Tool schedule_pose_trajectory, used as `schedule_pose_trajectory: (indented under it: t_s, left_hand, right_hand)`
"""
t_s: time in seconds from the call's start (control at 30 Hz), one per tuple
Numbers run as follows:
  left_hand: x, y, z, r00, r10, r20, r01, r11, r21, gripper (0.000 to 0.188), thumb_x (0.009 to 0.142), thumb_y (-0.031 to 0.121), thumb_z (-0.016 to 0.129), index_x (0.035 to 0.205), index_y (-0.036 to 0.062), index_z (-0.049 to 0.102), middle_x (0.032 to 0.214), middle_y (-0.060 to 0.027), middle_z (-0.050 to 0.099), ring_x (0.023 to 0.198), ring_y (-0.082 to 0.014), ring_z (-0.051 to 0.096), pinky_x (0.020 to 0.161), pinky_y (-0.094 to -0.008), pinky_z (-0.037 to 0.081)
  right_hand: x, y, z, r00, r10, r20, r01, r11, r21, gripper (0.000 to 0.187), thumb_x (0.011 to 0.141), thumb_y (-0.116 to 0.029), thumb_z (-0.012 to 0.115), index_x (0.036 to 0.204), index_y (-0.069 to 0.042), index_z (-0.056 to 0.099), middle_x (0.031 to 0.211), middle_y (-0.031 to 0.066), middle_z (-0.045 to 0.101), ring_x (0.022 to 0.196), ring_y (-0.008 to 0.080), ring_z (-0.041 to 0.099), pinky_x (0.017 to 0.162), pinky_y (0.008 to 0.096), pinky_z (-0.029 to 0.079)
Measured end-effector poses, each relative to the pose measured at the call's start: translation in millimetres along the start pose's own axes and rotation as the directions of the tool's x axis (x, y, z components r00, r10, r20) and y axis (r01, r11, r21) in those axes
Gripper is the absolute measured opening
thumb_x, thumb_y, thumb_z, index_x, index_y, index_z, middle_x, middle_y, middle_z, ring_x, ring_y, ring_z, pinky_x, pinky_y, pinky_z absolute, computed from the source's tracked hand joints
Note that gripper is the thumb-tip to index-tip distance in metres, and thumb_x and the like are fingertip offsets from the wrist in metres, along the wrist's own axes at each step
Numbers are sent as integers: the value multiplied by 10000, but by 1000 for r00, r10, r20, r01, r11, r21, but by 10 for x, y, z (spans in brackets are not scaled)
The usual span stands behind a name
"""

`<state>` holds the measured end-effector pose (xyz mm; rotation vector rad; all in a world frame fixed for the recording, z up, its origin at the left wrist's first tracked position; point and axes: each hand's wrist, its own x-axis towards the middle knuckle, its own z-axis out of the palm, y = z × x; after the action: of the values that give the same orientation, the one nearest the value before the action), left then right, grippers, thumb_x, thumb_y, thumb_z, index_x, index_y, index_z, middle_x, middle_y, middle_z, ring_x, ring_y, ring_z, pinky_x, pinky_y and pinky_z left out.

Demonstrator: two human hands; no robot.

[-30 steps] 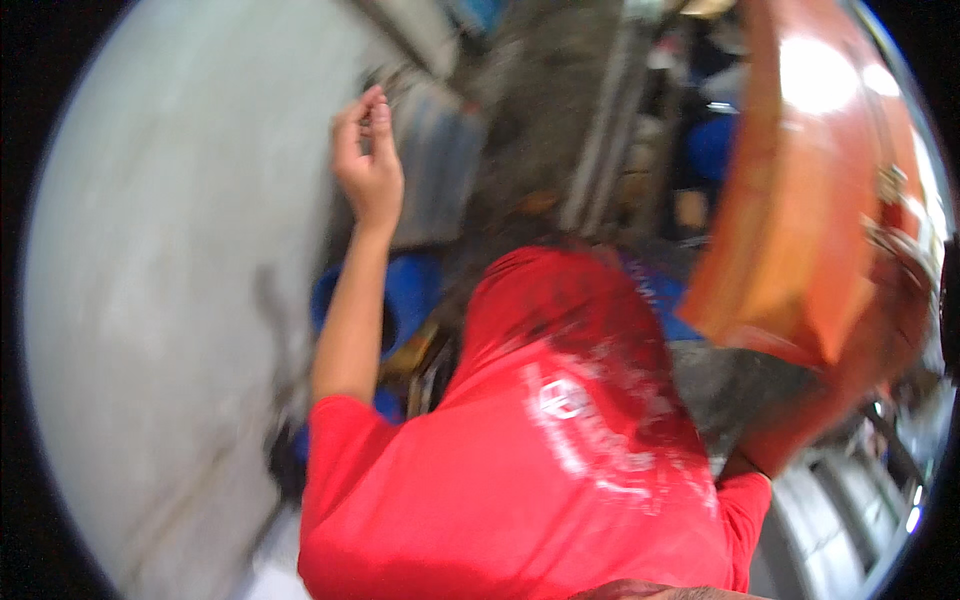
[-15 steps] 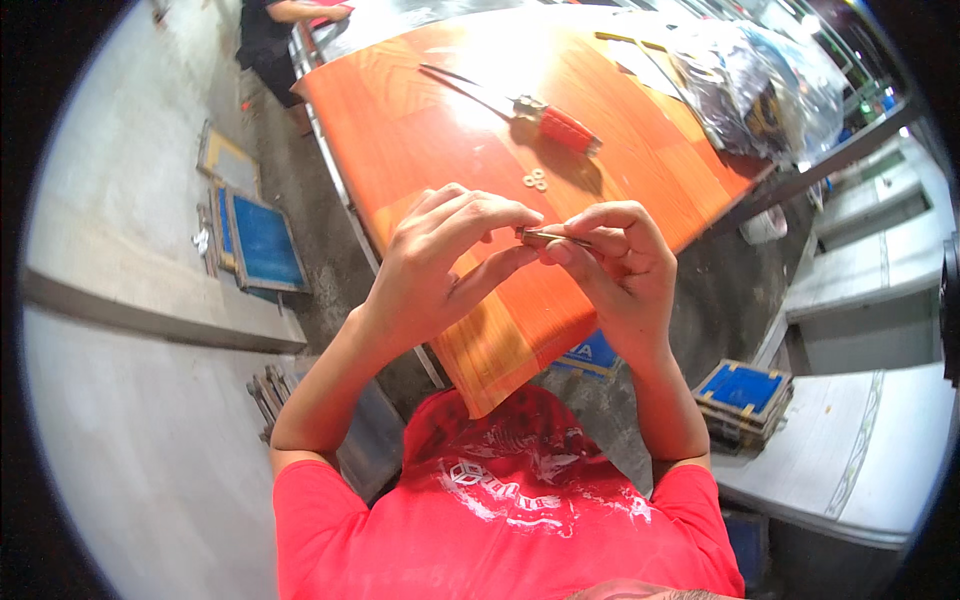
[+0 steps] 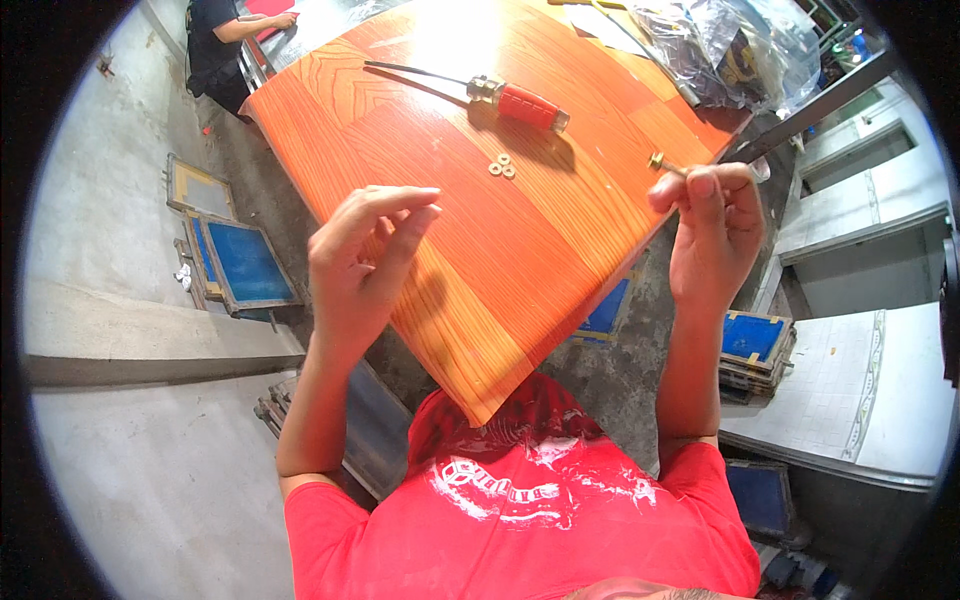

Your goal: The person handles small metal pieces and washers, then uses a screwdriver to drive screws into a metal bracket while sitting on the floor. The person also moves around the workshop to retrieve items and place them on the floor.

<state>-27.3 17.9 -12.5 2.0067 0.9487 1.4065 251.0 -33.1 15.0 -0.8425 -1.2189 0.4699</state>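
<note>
On the right, my right hand (image 3: 715, 215) is raised, thumb and fingers pinching the shank of a small metal bolt (image 3: 656, 160). Its brass-coloured end sticks out toward the table; the rest is hidden in the fingers. To the left, my left hand (image 3: 355, 265) hovers over the table's near left edge. Its thumb and index finger are bent toward each other with a narrow gap, and nothing shows between them. Three small pale rings, like washers (image 3: 508, 172), lie together on the wood-patterned table (image 3: 480, 290). Just beyond them rests a screwdriver (image 3: 530, 108) with a red handle.
A crumpled clear plastic bag (image 3: 700, 60) lies at the far right of the table. Blue framed panels (image 3: 250, 262) lean by the left wall, and more framed panels (image 3: 755, 340) are stacked at right. Another person's arm (image 3: 255, 27) shows at the far left.
My hands have parted: the right moved right and up with the bolt, the left moved left. The table and its things appear shifted up and left in view.
</note>
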Motion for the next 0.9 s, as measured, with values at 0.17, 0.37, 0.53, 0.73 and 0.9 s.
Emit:
schedule_pose_trajectory:
  t_s: [0.17,0.37,0.53,0.73,0.9]
  left_hand:
    - [-34,74,174,997,50,-59,-46,997,59,155,819,-25,704,962,35,711,840,-67,672,712,-128,586,634,-266,469]
    - [-169,-171,256,955,121,-272,-113,993,43,157,912,-24,609,1060,-7,660,939,-72,658,840,-125,605,768,-243,474]
    - [-517,-366,275,775,115,-622,2,983,184,288,915,62,599,1200,30,575,1068,-99,597,937,-195,553,821,-316,442]
    - [-3018,-345,1099,484,-406,-775,677,735,37,371,884,170,651,1213,33,545,1145,-131,567,1033,-285,537,907,-386,424]
    - [-5295,307,2004,110,-922,-370,986,150,-80,419,856,281,678,1206,75,575,1195,-167,589,1141,-351,536,971,-450,425]
  right_hand:
    - [-232,30,-34,993,51,108,-61,994,91,136,960,-84,589,863,-9,529,687,94,622,580,130,602,558,246,478]
    - [-368,-27,-150,966,102,238,-165,950,264,419,989,-348,560,683,-103,412,476,26,476,415,105,401,436,253,314]
    - [-781,-89,59,625,53,779,-366,901,233,426,940,-300,631,629,-44,494,538,63,558,448,124,491,449,271,383]
    - [-1879,-40,218,-185,382,905,-431,796,-424,195,894,-200,692,874,-22,615,737,66,622,702,137,607,647,296,467]
    - [-2905,124,239,-424,345,837,-267,836,-480,129,879,-115,687,861,-16,607,771,38,651,699,102,609,650,268,471]
